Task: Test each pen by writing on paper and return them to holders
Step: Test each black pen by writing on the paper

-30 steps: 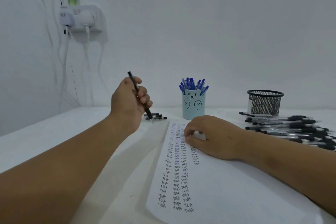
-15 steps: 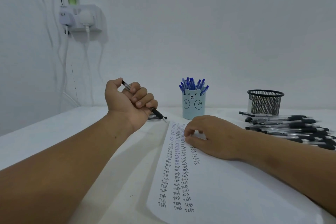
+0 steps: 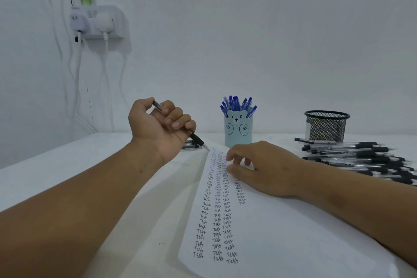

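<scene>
Resting on the paper (image 3: 282,232) near the table's (image 3: 56,165) front edge, the right hand (image 3: 264,167) lies loosely curled, holding nothing. Farther back, the left hand (image 3: 162,124) grips a pen (image 3: 196,139), tip just above the paper's far left corner. Bear cup (image 3: 238,131) and mesh cup (image 3: 326,126) stand near the far edge.

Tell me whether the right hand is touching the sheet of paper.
Touching. The head view shows the right hand lying flat on the sheet of paper, its fingers resting on the written columns with no gap under them.
</scene>
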A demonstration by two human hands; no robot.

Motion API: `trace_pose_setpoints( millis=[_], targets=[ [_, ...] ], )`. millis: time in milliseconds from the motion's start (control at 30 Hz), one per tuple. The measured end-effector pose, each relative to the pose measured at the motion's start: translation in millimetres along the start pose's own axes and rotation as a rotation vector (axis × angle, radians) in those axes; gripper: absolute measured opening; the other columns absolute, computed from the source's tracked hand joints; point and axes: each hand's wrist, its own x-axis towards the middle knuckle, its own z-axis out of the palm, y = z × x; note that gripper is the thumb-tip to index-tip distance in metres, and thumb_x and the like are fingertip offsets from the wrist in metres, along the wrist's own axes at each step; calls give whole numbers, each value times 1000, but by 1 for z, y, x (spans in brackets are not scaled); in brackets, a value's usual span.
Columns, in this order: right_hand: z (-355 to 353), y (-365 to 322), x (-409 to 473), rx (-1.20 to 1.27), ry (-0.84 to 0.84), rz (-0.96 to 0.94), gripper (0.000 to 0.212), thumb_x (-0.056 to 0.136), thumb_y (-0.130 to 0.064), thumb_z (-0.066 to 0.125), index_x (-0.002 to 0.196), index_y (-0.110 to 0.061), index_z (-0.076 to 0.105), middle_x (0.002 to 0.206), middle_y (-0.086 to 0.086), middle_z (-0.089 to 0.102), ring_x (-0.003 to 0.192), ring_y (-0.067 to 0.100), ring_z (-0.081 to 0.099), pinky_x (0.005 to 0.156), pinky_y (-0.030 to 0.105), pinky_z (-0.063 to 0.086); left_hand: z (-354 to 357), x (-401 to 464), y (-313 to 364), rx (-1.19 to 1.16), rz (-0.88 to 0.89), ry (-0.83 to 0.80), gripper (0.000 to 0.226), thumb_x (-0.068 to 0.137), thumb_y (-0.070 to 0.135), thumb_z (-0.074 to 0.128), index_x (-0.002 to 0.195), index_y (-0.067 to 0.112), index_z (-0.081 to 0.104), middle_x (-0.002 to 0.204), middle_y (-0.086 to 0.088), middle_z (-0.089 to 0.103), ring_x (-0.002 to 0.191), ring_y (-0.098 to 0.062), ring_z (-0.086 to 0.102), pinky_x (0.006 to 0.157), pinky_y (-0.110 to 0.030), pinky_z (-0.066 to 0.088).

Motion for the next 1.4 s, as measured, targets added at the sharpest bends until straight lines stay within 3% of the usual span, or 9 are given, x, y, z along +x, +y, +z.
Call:
trace_pose_setpoints(
  millis=[233,367,433,533,733,900,1000,1200,1400],
  targets=[
    [-5,-12,1,-45,385,-75,62,86,-74,46,132,-33,56,108,-21,53,99,2,51,84,24,40,8,-4,-7,-1,-109,-112,37,88,27,30,57,10,41,63,-11,47,66,-31,58,98,-51,51],
    [-2,-6,6,-147,531,-141,50,90,-61,45,109,-24,73,93,-5,64,90,21,62,71,30,47,14,-9,-13,88,-190,-198,37,84,22,30,54,9,46,71,-18,60,80,-40,71,104,-54,46],
    [-2,-3,6,-193,556,-168,41,93,-52,47,92,-22,74,77,-6,56,72,22,57,59,27,36,15,-10,-15,150,-213,-236,30,76,21,33,54,9,48,79,-21,66,91,-43,71,105,-52,46],
    [-7,-5,4,-205,495,-100,26,94,-40,53,81,-24,68,69,-11,42,65,19,49,52,25,26,15,-11,-17,297,-244,-266,27,73,20,34,65,5,54,104,-25,73,111,-43,68,109,-49,44],
    [-14,-2,3,-90,362,93,14,86,-32,58,75,-23,59,62,-7,54,64,21,54,57,30,42,2,-7,-15,815,-249,-284,42,100,31,33,110,11,68,121,-9,73,118,-27,61,107,-43,41],
    [-18,-3,-1,311,304,224,17,83,-22,65,67,-16,65,58,-5,64,56,9,56,53,20,44,-9,-14,-13,1531,-250,-476,20,93,45,66,105,34,77,120,20,68,118,3,56,108,-30,37],
    [-16,-9,-1,690,291,307,38,90,-32,71,70,-1,63,57,-1,64,49,10,53,47,20,40,-10,-18,-9,1786,-381,-608,36,80,51,80,114,50,69,129,31,53,116,18,40,107,-25,31],
    [-17,-28,-7,1052,42,342,38,99,-38,58,74,-11,64,58,10,58,43,20,43,42,24,26,-9,-17,-8,1840,-395,-647,49,75,51,82,120,51,63,125,35,46,113,18,37,105,-24,30],
    [-9,-37,-14,1034,-47,227,45,86,-18,77,53,-14,46,52,9,47,41,18,36,42,23,24,-12,-14,-8,1838,-386,-640,50,69,55,85,115,50,64,115,31,55,102,13,49,98,-28,38]
  ],
)
